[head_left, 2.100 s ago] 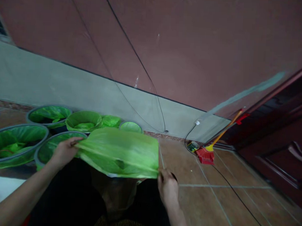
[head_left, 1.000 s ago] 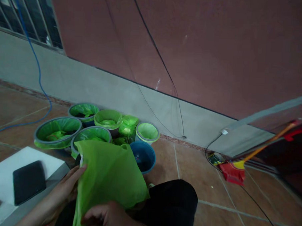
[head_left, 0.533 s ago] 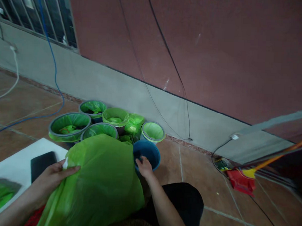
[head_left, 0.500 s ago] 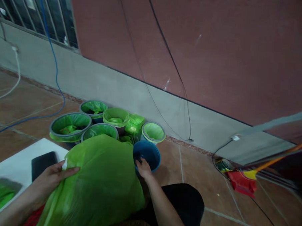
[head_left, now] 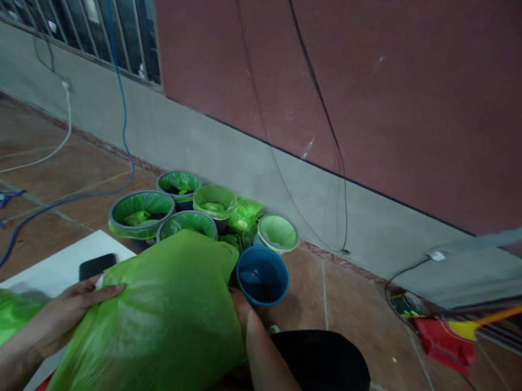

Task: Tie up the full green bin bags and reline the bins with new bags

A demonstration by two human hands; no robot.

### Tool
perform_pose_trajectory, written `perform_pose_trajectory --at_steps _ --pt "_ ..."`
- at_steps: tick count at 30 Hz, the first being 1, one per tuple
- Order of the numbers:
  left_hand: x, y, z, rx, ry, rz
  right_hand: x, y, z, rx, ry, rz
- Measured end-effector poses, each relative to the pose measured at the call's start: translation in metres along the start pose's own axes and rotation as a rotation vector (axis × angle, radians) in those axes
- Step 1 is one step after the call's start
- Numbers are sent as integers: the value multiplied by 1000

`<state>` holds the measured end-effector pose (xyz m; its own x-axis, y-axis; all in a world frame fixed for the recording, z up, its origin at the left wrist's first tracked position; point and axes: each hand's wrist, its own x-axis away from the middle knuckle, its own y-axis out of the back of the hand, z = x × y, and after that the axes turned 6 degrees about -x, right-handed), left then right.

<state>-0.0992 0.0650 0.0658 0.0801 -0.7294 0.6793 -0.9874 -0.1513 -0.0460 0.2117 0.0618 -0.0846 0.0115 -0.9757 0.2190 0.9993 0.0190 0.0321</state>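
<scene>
A large light-green plastic bag [head_left: 160,323] spreads in front of me, puffed out and hiding part of the bins. On its left edge, my left hand [head_left: 86,296] pinches the plastic between thumb and fingers. My right hand [head_left: 239,305] is at the bag's right side, just below a blue bucket [head_left: 263,296]; its fingers are hidden by the bag. The blue bucket has no liner, and its inside shows. Behind the bag stand several lined bins, such as a grey-rimmed bin [head_left: 142,233] and a smaller bin [head_left: 278,247] by the wall.
A dark phone [head_left: 97,266] lies on a white surface [head_left: 74,256] at left, near another green bag [head_left: 4,320]. A blue cable [head_left: 125,117] crosses the tiled floor. On the right are a red dustpan-like piece [head_left: 442,342] and a black rounded object [head_left: 323,365].
My right hand has left the blue bucket's inside and moved down to the bag's right side. The left hand keeps its hold. The view has shifted left.
</scene>
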Motion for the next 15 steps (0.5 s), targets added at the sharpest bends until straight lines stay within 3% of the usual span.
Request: perform_pose_trajectory --at_steps 2,4,7,12,15 --pt "-2 3 -2 21 -11 -37 -3 4 -1 -281 -245 -11" --pt "-4 4 -5 54 -23 -69 -5 14 -1 -407 -340 -185" --pt "-5 4 -12 93 -72 -93 0 45 10 -501 -272 -345" --pt "-11 0 -27 14 -250 -106 21 99 53 -546 -74 -253" --pt "-21 3 -37 -104 -370 -9 29 118 77 -461 2 -176"
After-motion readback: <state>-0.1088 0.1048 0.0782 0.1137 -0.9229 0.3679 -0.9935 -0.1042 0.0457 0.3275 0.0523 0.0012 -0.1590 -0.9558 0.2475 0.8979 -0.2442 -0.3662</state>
